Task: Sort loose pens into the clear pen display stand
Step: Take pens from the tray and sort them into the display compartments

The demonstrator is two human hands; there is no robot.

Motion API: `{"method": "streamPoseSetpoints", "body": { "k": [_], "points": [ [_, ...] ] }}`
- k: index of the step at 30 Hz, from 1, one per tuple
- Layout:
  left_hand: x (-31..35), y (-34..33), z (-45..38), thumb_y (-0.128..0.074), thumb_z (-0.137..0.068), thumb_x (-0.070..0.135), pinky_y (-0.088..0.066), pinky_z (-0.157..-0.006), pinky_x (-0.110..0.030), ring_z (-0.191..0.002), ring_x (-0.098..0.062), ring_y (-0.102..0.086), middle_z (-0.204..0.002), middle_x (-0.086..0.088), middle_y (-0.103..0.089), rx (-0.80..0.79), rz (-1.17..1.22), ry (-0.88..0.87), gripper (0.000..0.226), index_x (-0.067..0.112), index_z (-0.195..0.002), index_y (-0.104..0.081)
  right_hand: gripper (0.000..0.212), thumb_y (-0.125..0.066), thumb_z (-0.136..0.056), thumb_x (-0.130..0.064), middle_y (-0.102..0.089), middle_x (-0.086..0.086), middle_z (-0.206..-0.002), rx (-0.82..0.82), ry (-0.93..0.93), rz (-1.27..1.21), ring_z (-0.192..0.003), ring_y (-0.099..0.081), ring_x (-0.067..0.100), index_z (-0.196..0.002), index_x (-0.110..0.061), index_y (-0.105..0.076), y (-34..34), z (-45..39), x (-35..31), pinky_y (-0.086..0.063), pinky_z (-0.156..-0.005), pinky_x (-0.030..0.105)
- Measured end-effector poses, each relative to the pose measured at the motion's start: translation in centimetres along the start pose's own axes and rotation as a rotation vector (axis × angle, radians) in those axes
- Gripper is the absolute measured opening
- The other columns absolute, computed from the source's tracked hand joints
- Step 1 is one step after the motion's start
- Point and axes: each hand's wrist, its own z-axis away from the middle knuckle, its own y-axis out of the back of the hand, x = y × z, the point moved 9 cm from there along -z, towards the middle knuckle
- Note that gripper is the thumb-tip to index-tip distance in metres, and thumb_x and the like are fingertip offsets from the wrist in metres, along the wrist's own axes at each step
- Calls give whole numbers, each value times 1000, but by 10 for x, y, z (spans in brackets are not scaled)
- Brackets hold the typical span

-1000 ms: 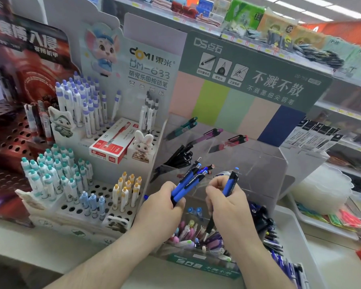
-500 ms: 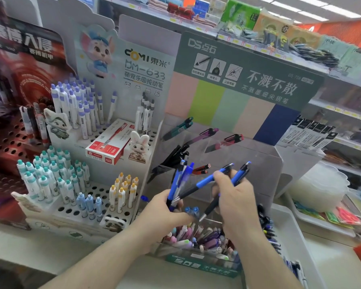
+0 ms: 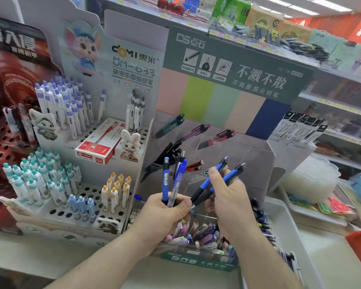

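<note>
In a stationery shop, the clear pen display stand stood on a pale counter under shelves packed with stock, with a white perforated pen rack just to its left and a white tray to its right. Above the stand's front bin of mixed loose pens, the left hand gripped a small bunch of upright blue pens, fingers curled round their lower ends. The right hand pinched two slanted blue-and-black pens between thumb and fingers, their tips reaching toward the left hand.
</note>
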Motion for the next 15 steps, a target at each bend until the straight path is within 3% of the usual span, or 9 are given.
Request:
{"method": "streamPoseSetpoints", "body": {
  "k": [3, 7, 10, 15],
  "points": [
    [0, 0, -3, -68, -83, 31, -30, -39, -19, -36, -7, -33, -46, 7, -46, 4, -82, 8, 28, 6, -96, -70, 24, -59, -98, -30, -54, 4, -67, -48, 13, 71, -47, -48, 11, -90, -7, -57, 0, 3, 1, -46, -48, 24],
    [0, -9, -6, -65, -92, 19, -34, -41, -19, -37, -3, -40, -46, 12, -50, -33, -176, -7, 12, 9, -95, -71, 18, -64, -95, -25, -58, 5, -71, -74, 2, 79, -52, -51, 11, -96, -7, -61, 7, 2, 4, -47, -51, 25],
    [1, -17, -8, -64, -93, 15, -34, -41, -20, -40, -10, -37, -49, 4, -50, -60, -145, -8, 9, 10, -94, -72, 11, -66, -95, -25, -63, 5, -77, -45, 10, 97, -58, -53, 11, -99, -16, -64, 19, -2, 0, -45, -55, 28],
    [5, -26, -17, -62, -94, 15, -30, -43, -21, -45, -14, -35, -56, -3, -60, -52, -121, -16, 12, 13, -95, -73, 21, -59, -98, -8, -56, 16, -79, 130, 17, -133, -45, -38, 16, -116, -19, -57, 63, -16, -16, -35, -38, 22]
  ]
}}
